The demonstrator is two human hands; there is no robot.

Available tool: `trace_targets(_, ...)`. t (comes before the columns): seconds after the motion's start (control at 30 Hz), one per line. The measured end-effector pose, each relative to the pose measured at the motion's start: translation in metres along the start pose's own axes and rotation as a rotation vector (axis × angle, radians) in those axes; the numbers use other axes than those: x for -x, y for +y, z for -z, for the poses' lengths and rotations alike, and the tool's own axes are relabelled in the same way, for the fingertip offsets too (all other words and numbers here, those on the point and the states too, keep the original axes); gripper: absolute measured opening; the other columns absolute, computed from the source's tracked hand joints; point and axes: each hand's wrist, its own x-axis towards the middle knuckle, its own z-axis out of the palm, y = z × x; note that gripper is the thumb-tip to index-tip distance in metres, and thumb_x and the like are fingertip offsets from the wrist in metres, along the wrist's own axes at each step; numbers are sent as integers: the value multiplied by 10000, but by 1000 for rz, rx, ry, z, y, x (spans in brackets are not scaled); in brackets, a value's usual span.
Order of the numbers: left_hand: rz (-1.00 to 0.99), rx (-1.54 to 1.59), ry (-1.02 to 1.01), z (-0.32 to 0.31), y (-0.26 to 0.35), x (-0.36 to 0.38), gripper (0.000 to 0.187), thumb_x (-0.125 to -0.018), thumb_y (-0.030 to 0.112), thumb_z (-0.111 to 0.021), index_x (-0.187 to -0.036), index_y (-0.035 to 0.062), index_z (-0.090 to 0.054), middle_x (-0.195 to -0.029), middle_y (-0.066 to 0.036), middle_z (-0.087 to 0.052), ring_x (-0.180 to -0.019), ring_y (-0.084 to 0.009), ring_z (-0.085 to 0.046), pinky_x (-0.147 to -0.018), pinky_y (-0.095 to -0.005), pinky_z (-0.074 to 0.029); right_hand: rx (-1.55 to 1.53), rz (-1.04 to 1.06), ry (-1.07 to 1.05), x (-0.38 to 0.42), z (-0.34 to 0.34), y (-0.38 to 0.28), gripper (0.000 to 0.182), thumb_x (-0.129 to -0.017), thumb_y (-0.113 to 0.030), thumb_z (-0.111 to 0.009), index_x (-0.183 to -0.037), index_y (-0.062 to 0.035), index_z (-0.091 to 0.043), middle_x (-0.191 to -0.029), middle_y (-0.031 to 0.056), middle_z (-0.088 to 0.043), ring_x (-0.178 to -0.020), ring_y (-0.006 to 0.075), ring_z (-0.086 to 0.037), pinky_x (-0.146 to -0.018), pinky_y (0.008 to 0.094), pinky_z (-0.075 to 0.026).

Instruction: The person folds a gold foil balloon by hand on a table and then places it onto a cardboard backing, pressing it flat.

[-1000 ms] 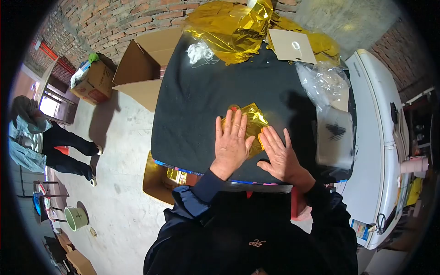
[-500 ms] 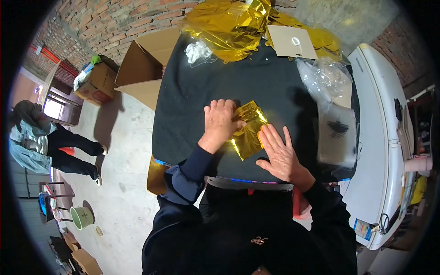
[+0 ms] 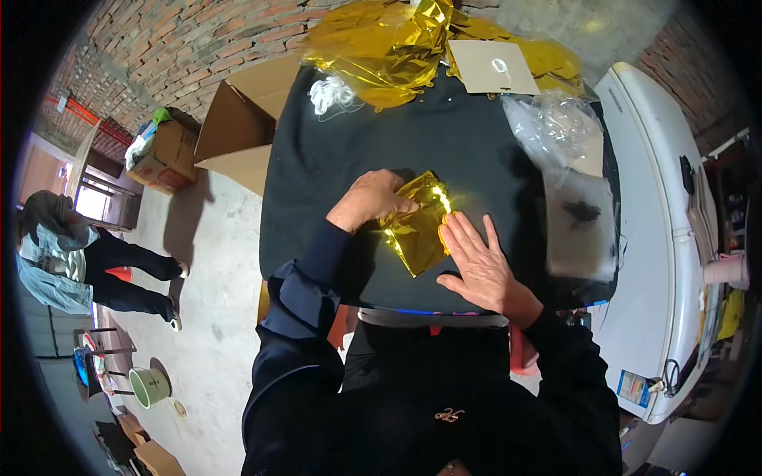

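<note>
Two bare hands are on the creased gold foil piece (image 3: pixel 421 230), which I see lying on the black-covered table (image 3: pixel 325 151), closer to its near edge than its far edge. My left hand (image 3: pixel 370 198) is curled and grips the foil's left side, thumb on top. My right hand (image 3: pixel 479 262) is open and flat, fingertips touching the foil's right edge. Along the far edge, I have the white string bundle (image 3: pixel 329 95), the gold foil heap (image 3: pixel 381 40) and the beige card (image 3: pixel 492 67); clear plastic bags (image 3: pixel 583 226) lie by the right edge.
</note>
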Motion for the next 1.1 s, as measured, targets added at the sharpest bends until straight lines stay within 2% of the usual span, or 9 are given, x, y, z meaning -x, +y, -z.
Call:
trace_targets(0.23,-17,39,0,-1,-2,3,477,-854,363,-891,-1164,10,-806,-917,-186,-796,-845,-310,-778,-774,-435,-583,41,14,28,1,-2,3,957,-970,-582,-692,-1643,23,-382,-1758,185,-317,-1668,315,-199,-1329,644,-71)
trace_targets(0.27,-14,131,33,-2,-4,7,378,-848,298,-892,-1065,-2,-817,-857,-153,-792,-795,-265,-773,-751,-405,-578,36,12,32,1,-1,3,965,-959,-583,-705,-1642,20,-387,-1761,187,-309,-1668,318,-198,-1332,636,-67)
trace_targets(0.4,-23,434,20,-14,-42,8,316,-886,272,-898,-989,-10,-801,-750,-40,-702,-690,-108,-609,-655,-337,-512,-44,-30,129,0,7,8,945,-954,-509,-736,-1646,25,-378,-1759,214,-293,-1661,381,-195,-1325,638,-91)
trace_targets(0.5,-25,665,22,-7,-48,34,252,-938,195,-875,-1019,-31,-799,-833,16,-734,-748,-55,-617,-694,-276,-517,-67,-16,331,-8,25,23,876,-934,-395,-770,-1611,43,-430,-1699,243,-388,-1626,433,-270,-1309,632,-156)
trace_targets(0.63,30,942,41,-4,-54,69,236,-977,120,-831,-1156,-29,-794,-990,1,-784,-850,-59,-677,-801,-249,-549,99,60,420,-41,53,65,681,-830,-235,-843,-1412,37,-617,-1536,224,-558,-1517,436,-436,-1269,605,-291)
trace_targets(0.83,-18,1086,115,-20,-66,88,269,-973,152,-851,-1173,-17,-792,-1045,-8,-800,-896,-61,-686,-851,-246,-547,521,21,571,-149,52,167,515,-884,-141,-750,-1364,13,-645,-1449,188,-611,-1455,381,-493,-1260,536,-343)
trace_targets(0.9,-4,1066,135,-24,-76,87,316,-952,146,-860,-1188,-43,-768,-1069,-73,-810,-883,-121,-735,-852,-281,-584,705,-129,541,-181,48,201,598,-897,-126,-733,-1461,6,-586,-1551,172,-557,-1532,357,-427,-1270,533,-338)
trace_targets(1.0,5,1117,141,-21,-72,92,305,-952,140,-857,-1183,-39,-769,-1083,-75,-814,-898,-129,-743,-866,-291,-585,715,-248,389,-207,66,216,539,-921,-91,-669,-1444,5,-580,-1560,171,-542,-1534,344,-431,-1251,506,-362)
trace_targets(1.1,3,1182,156,-19,-71,94,303,-952,142,-856,-1183,-34,-770,-1102,-79,-816,-909,-137,-749,-880,-301,-588,742,-191,461,-224,55,240,317,-944,-95,-620,-1250,-22,-662,-1352,152,-640,-1396,332,-546,-1131,453,-452)
